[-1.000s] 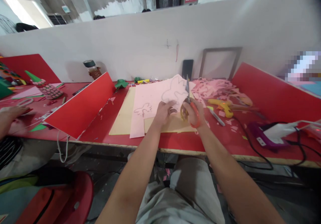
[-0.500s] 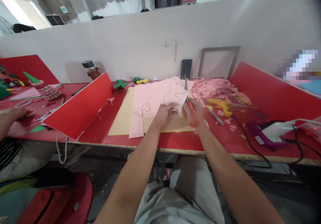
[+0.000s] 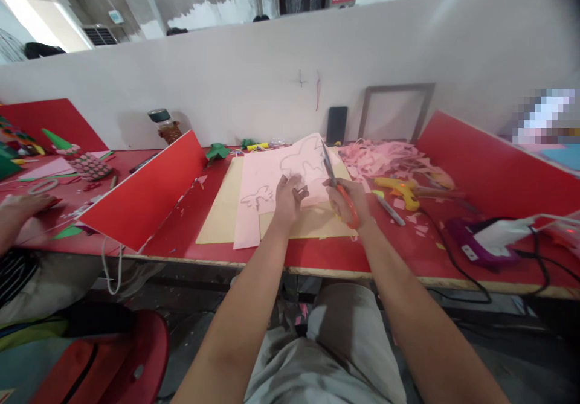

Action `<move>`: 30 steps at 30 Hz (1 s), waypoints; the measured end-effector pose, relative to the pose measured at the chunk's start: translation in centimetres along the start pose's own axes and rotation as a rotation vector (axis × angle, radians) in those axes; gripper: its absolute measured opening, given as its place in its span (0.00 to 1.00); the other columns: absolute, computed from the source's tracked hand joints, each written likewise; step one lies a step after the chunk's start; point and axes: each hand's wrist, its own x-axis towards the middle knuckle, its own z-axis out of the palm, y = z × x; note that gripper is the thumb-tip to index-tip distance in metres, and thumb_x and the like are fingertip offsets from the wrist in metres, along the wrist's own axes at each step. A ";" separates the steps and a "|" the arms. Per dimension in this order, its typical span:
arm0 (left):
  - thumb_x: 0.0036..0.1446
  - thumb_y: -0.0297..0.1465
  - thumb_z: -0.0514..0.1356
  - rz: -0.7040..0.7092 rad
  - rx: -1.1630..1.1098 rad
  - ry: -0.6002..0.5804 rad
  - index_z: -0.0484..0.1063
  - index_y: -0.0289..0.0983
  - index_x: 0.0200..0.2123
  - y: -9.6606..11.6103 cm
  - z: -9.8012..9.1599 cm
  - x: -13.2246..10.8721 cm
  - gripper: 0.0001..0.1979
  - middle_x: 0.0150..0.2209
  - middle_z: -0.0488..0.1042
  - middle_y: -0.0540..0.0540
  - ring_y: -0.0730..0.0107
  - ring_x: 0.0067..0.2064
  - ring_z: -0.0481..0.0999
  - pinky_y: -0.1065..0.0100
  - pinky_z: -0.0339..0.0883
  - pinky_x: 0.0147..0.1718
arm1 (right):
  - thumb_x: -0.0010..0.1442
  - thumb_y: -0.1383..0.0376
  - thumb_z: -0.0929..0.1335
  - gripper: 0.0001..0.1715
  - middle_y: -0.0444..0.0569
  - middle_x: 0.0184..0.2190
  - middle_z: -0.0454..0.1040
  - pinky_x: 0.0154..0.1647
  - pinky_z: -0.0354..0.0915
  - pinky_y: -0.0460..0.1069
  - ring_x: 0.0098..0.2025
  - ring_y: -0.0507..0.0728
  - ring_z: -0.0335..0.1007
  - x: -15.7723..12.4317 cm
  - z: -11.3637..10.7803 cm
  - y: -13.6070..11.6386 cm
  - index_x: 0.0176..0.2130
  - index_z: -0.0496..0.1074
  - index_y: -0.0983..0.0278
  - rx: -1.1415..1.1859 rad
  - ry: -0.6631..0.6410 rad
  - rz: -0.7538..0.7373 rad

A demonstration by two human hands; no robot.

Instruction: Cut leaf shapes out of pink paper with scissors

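My right hand (image 3: 348,202) is closed around the orange handles of a pair of scissors (image 3: 329,167), whose blades point away and up along the right edge of a pink sheet. That sheet (image 3: 312,150), with a curved outline drawn on it, is pinched in my left hand (image 3: 290,200) and tilts up from the table. Beneath lies a larger pink sheet (image 3: 247,226) bearing a small bird-like outline. It rests on yellowish paper (image 3: 217,220). My fingers cover the lower part of the drawn sheet.
To the right are a heap of pink scraps (image 3: 385,156), a yellow glue gun (image 3: 401,191), a marker (image 3: 388,208) and a purple power strip (image 3: 480,247). Red boards (image 3: 149,198) stand at both sides. A co-worker's hand (image 3: 20,214) is at far left; a phone (image 3: 337,125) leans on the wall.
My left hand has shifted left with the drawn sheet, and its outline has moved left too. The scissor blades now tilt further left, lying along the sheet's right edge.
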 end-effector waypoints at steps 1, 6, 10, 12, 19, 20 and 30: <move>0.43 0.32 0.72 0.012 -0.012 0.014 0.67 0.40 0.33 0.0 -0.1 0.1 0.17 0.30 0.72 0.54 0.78 0.26 0.71 0.73 0.62 0.25 | 0.59 0.52 0.71 0.21 0.35 0.17 0.57 0.14 0.49 0.45 0.14 0.47 0.51 0.0 0.0 -0.1 0.44 0.72 0.65 0.025 -0.002 0.013; 0.43 0.31 0.72 0.043 -0.054 0.056 0.66 0.40 0.32 -0.1 -0.3 0.4 0.17 0.29 0.69 0.54 0.80 0.24 0.68 0.75 0.59 0.24 | 0.57 0.54 0.73 0.21 0.34 0.16 0.57 0.13 0.47 0.44 0.14 0.46 0.49 -0.3 -0.1 -0.8 0.44 0.74 0.66 0.110 -0.019 0.056; 0.42 0.31 0.73 0.055 -0.090 0.085 0.65 0.40 0.32 -0.1 -0.4 0.6 0.19 0.28 0.68 0.55 0.81 0.23 0.67 0.75 0.58 0.23 | 0.56 0.55 0.73 0.20 0.35 0.16 0.58 0.13 0.47 0.44 0.14 0.46 0.50 -0.4 -0.1 -1.0 0.44 0.76 0.67 0.119 -0.022 0.067; 0.42 0.31 0.74 0.058 -0.111 0.102 0.65 0.40 0.31 0.0 -0.4 0.6 0.20 0.28 0.68 0.56 0.81 0.23 0.67 0.75 0.58 0.23 | 0.56 0.56 0.73 0.20 0.35 0.16 0.58 0.13 0.47 0.44 0.14 0.46 0.49 -0.5 -0.2 -0.9 0.44 0.76 0.67 0.113 -0.023 0.071; 0.41 0.30 0.75 0.057 -0.166 0.148 0.65 0.40 0.32 0.4 -0.3 0.5 0.21 0.27 0.67 0.57 0.82 0.22 0.67 0.75 0.58 0.23 | 0.54 0.57 0.74 0.19 0.35 0.16 0.57 0.14 0.45 0.44 0.15 0.46 0.49 -0.3 -0.1 -0.6 0.42 0.78 0.67 0.083 -0.006 0.064; 0.41 0.30 0.75 0.057 -0.171 0.152 0.64 0.40 0.32 0.4 -0.3 0.5 0.21 0.27 0.66 0.57 0.82 0.22 0.67 0.75 0.58 0.22 | 0.53 0.57 0.73 0.19 0.35 0.16 0.57 0.14 0.45 0.44 0.15 0.46 0.49 -0.3 -0.1 -0.6 0.41 0.78 0.67 0.078 -0.002 0.062; 0.41 0.32 0.76 0.057 -0.184 0.172 0.67 0.39 0.32 0.5 -0.4 0.7 0.20 0.27 0.66 0.56 0.84 0.22 0.64 0.75 0.55 0.21 | 0.51 0.58 0.74 0.19 0.34 0.15 0.55 0.15 0.45 0.44 0.15 0.46 0.47 -0.5 -0.1 -1.3 0.39 0.78 0.67 0.035 -0.014 0.077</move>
